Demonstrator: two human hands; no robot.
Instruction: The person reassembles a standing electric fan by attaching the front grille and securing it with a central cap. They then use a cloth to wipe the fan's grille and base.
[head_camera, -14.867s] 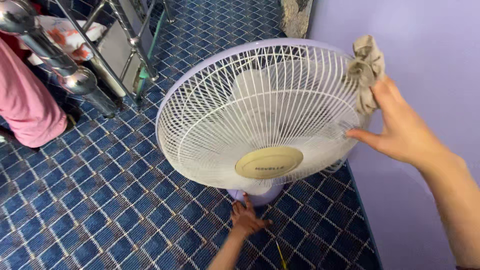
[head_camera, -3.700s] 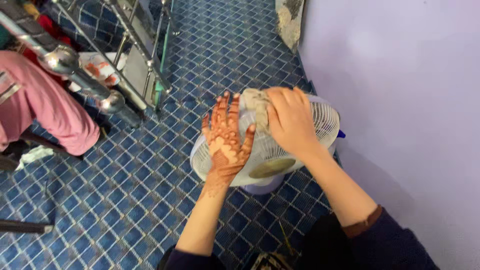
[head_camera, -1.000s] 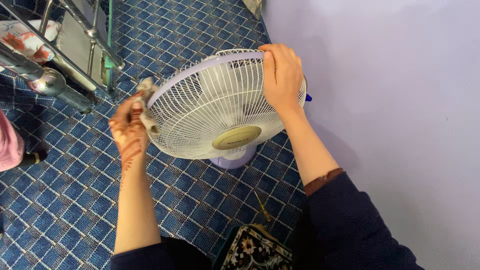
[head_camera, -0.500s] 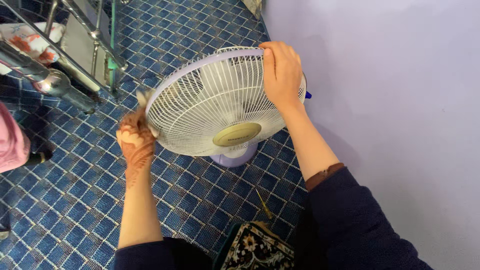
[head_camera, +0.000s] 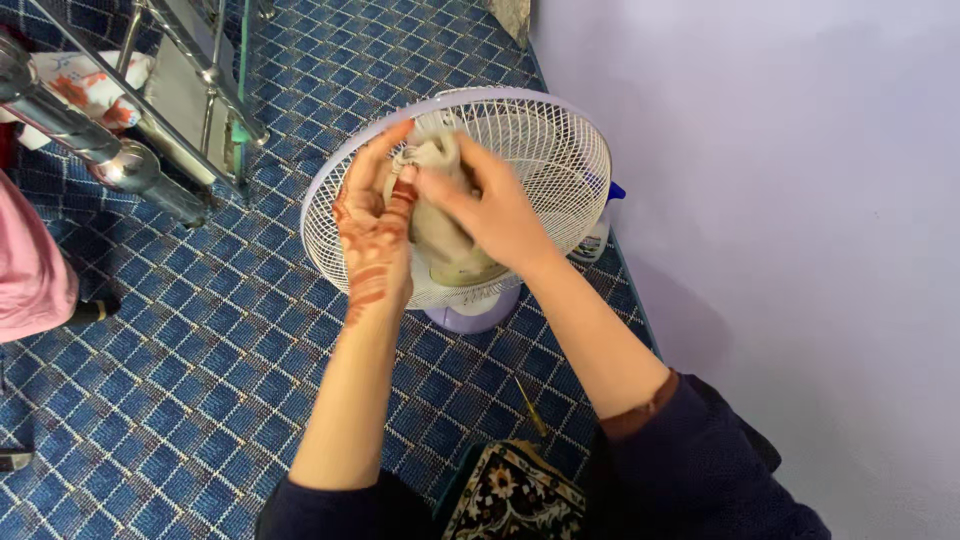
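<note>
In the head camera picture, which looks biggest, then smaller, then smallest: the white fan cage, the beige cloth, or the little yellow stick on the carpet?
1. White fan cage, the widest by far.
2. Beige cloth, bunched between the left hand and right hand, so part of it is hidden.
3. Yellow stick, thin and short.

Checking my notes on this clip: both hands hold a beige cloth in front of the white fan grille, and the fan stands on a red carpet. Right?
Not quite. In the head view the carpet is blue with a light lattice pattern, not red. Both the left hand and right hand do hold the beige cloth before the white fan grille.
</note>
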